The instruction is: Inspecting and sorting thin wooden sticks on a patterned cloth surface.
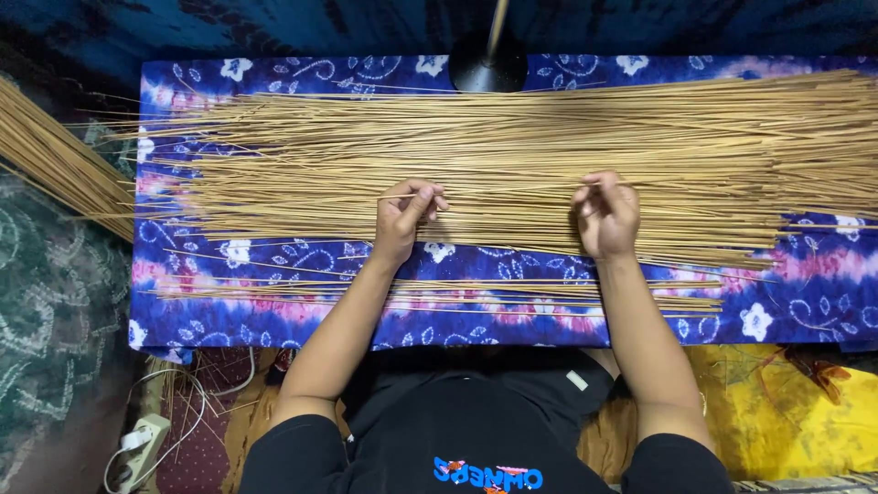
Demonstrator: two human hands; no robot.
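A wide heap of long thin tan sticks (512,146) lies across a low table covered with a blue, purple and pink flowered cloth (805,293). My left hand (402,218) rests at the near edge of the heap, its fingers pinched on one thin stick (412,196). My right hand (605,218) is at the same edge further right, fingers curled and pinching the same stick or one next to it. A few sorted sticks (439,291) lie in a thin row on the cloth between my forearms and the heap.
Another bundle of tan sticks (55,165) lies off the table at the left. A black lamp base (487,66) with its pole stands at the table's far edge. A white power strip (142,444) with cables lies on the floor at lower left. Yellow cloth (805,412) lies lower right.
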